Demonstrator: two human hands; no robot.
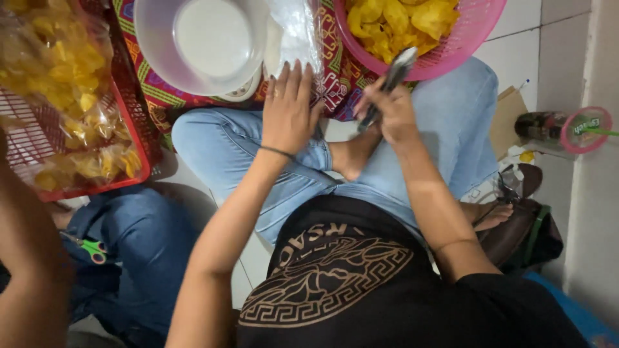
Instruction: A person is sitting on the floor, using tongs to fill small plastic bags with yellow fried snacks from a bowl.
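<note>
I sit cross-legged in blue jeans on a tiled floor. My left hand (288, 111) lies flat with fingers spread on a clear plastic bag (293, 32) beside a pale plastic bowl (200, 42) that sits on a white scale. My right hand (389, 109) grips metal tongs (390, 80), whose tips point up toward a pink basket (467, 38) full of yellow chips (396, 22).
A red basket (138, 125) at the left holds bagged yellow chips (58, 58). Another person's arm (29, 258) and jeans fill the lower left, with green-handled scissors (90, 248). A patterned cloth (151, 84) lies under the bowl. A drink cup (567, 129) lies at the right near a dark bag (525, 235).
</note>
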